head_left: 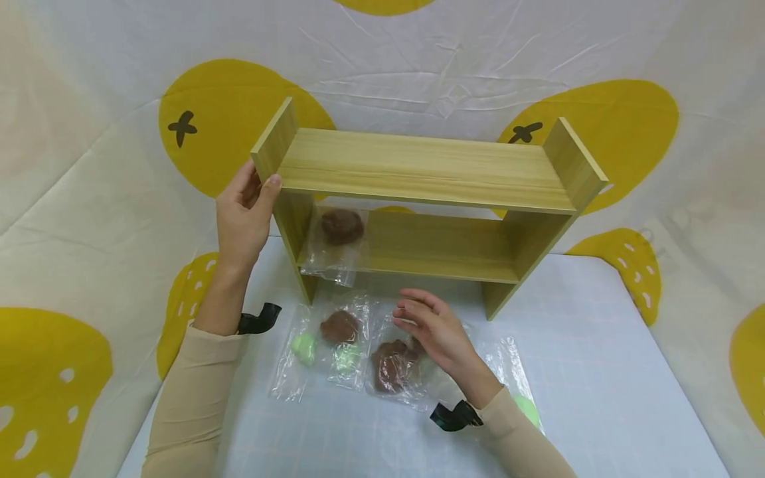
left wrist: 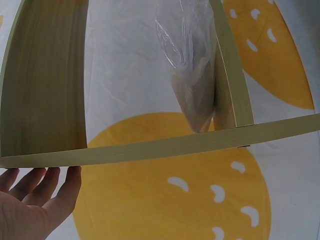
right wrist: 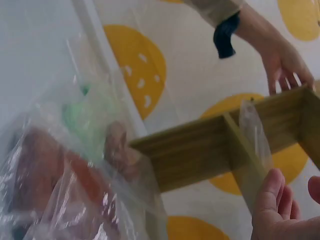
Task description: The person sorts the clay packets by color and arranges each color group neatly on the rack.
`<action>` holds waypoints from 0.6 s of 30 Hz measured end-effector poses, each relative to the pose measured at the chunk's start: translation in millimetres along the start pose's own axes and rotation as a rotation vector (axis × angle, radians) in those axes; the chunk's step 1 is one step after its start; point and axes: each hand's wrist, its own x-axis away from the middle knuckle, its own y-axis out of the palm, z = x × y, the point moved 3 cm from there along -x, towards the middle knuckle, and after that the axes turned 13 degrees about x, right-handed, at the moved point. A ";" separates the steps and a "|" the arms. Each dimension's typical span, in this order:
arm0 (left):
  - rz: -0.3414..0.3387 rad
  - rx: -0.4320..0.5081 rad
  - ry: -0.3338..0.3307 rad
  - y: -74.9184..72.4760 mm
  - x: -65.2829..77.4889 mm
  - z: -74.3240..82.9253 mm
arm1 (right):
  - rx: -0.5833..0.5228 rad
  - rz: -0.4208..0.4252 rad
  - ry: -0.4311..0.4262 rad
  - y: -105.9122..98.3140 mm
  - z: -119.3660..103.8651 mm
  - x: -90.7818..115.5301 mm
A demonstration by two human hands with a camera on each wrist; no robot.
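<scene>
A wooden shelf (head_left: pixel 418 166) stands on the table. My left hand (head_left: pixel 245 219) grips the front edge of its left side panel (left wrist: pixel 165 147), thumb at the front and fingers on the outer side. On the middle board, at the left end, a clear plastic bag (head_left: pixel 337 262) with a dark brown lump (head_left: pixel 342 226) leans over the front edge. My right hand (head_left: pixel 439 335) hovers in front of the shelf over the row of bags, fingers loosely bent and holding nothing. In the right wrist view its thumb (right wrist: pixel 270 195) and fingers stand apart.
Several clear bags lie before the shelf, with brown lumps (head_left: pixel 340 326) and green lumps (head_left: pixel 303 348). Another green lump (head_left: pixel 527 409) sits partly behind the right sleeve. A cloth (head_left: pixel 454 60) with yellow shapes hangs behind the table (head_left: pixel 609 372). Each wrist wears a dark strap (head_left: pixel 259 319).
</scene>
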 end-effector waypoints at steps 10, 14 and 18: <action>-0.001 0.009 -0.004 3.2 1.4 -1.3 | 0.075 0.099 -0.010 -46.4 6.5 16.3; 0.003 -0.008 -0.009 3.2 1.9 -1.9 | 0.131 0.140 -0.035 -62.0 8.1 20.0; 0.003 -0.011 -0.008 3.2 1.8 -2.0 | 0.216 0.183 -0.050 -76.9 8.0 21.4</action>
